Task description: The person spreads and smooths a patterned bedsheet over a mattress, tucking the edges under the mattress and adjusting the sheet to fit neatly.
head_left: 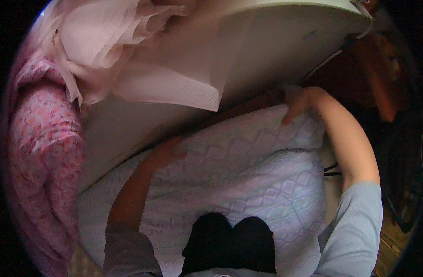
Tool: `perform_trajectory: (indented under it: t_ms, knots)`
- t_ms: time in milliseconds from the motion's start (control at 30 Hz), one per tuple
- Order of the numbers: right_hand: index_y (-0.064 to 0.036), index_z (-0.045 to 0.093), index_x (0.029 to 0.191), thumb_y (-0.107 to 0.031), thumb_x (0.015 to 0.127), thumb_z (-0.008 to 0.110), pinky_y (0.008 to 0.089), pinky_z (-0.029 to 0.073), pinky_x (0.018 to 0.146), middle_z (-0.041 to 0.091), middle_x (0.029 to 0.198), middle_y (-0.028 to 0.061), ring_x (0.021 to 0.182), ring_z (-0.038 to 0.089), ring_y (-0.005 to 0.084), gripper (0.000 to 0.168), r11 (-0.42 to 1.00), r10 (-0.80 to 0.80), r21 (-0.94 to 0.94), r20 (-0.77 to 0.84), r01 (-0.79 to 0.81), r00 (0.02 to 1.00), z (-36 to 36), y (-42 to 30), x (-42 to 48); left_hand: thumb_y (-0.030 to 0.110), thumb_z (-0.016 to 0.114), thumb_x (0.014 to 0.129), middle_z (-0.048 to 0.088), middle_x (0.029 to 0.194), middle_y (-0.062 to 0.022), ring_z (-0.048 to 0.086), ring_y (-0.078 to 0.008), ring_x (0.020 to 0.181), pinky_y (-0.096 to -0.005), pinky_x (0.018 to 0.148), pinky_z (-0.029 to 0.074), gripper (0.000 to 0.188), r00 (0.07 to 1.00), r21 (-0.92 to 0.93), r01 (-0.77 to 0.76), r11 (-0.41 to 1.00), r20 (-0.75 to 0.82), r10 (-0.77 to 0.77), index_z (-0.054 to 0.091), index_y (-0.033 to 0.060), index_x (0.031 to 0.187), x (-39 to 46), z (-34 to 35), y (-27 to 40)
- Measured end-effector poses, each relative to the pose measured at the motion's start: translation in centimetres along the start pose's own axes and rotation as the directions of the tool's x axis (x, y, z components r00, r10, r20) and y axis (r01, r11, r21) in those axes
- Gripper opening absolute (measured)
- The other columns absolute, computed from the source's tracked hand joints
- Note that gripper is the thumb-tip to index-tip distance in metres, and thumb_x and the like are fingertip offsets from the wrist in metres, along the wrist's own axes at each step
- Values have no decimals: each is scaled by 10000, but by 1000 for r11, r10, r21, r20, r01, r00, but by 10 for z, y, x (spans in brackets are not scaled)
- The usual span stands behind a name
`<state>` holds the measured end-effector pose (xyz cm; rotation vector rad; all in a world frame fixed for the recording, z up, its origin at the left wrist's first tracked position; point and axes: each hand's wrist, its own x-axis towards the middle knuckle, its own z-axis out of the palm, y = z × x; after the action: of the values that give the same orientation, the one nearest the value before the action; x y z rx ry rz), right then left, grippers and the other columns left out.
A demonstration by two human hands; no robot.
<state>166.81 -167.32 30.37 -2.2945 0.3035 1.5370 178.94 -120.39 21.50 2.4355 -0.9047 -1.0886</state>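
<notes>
A pale patterned sheet (232, 162) with diamond bands covers the surface before me, under my dark-clad knees. My left hand (168, 152) rests at the sheet's far edge, left of centre, thumb spread from the fingers. At the far right corner my right hand (299, 100) touches the sheet's edge, its fingers bent over it. That hand is blurred, and the tips of its fingers are hidden or dim. Whether either hand pinches the fabric I cannot tell.
A pale panel or wall (267, 45) rises beyond the sheet. Sheer whitish netting (169, 83) hangs at the upper left. Pink floral fabric (45, 138) hangs or lies bunched along the left. Thin black bars (332, 170) show beside the sheet at the right.
</notes>
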Motion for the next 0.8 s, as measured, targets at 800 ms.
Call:
perform_trajectory:
  t_ms: [800]
  knots:
    - [-162, 553, 1366, -177, 911, 581, 554, 246, 1181, 437, 1507, 81, 1424, 348, 317, 456, 326, -902, -298, -381, 897, 201, 356, -299, 100, 365, 598, 923, 341, 1538, -139, 319, -389, 1404, -645, 1116, 226, 677, 578, 268, 756, 597, -700, -418, 366, 111, 1506, -153, 173, -162]
